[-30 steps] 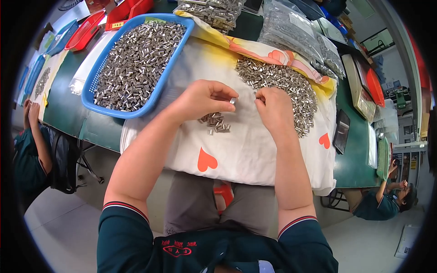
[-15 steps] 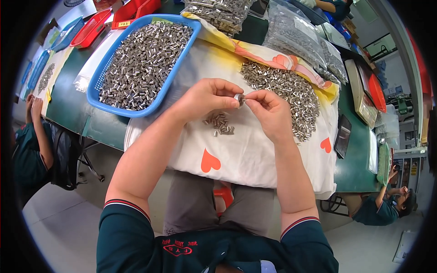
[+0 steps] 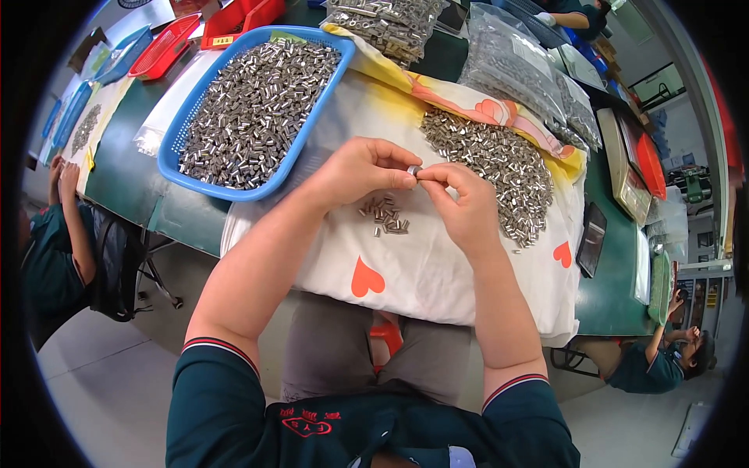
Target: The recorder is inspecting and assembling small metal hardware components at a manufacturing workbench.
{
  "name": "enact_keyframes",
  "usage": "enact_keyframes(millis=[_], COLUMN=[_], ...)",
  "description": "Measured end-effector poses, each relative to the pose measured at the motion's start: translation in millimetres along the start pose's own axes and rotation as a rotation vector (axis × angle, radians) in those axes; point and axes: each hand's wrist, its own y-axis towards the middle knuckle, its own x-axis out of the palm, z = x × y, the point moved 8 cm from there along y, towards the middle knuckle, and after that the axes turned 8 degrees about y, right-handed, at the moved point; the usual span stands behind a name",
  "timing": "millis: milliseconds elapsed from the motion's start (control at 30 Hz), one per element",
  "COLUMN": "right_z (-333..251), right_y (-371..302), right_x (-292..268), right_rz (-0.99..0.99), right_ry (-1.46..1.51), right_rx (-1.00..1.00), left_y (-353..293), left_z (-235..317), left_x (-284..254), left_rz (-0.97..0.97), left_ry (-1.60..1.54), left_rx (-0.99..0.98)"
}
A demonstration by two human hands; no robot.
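Note:
My left hand [image 3: 365,173] is closed, with thumb and fingers pinching a small shiny round metal part [image 3: 414,169]. Against that part, the thumb and forefinger of my right hand [image 3: 466,204] are pressed together; what lies between them is too small to make out. Both hands are raised over a white cloth [image 3: 437,273] printed with red hearts. Just below them lies a little pile of short metal cylinders [image 3: 385,216]. A larger heap of similar cylinders [image 3: 495,168] spreads beside my right hand. Left of my left hand stands a blue basket [image 3: 204,189] full of such cylinders.
Clear bags of metal parts [image 3: 511,58] sit at the back. A dark phone-like slab [image 3: 591,240] lies on the green table [image 3: 616,304] at right. Red trays [image 3: 165,48] stand far left. Co-workers sit at left [image 3: 58,249] and right [image 3: 655,363].
My right fingertips have come closer around the round part, covering the thin piece that showed between them. The view has shifted slightly, moving the scene a little right.

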Motion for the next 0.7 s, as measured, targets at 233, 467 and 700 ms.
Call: enact_keyframes(millis=[233,467,700], right_z=[14.5,29.0,44.7], right_y=[4.0,6.0,-4.8], right_x=[-6.1,-25.8,8.8], right_rz=[-0.091,-0.027,-0.215], right_ry=[0.031,0.007,0.453], right_rx=[0.196,0.286,0.471], left_y=[-0.7,-0.5,-3.8], left_z=[-4.2,-5.1,3.3], left_x=[2.2,4.5,9.9], left_rz=[-0.059,-0.053,-0.115], left_ry=[0.062,0.102,0.038], left_rx=[-0.005,-0.034,-0.008])
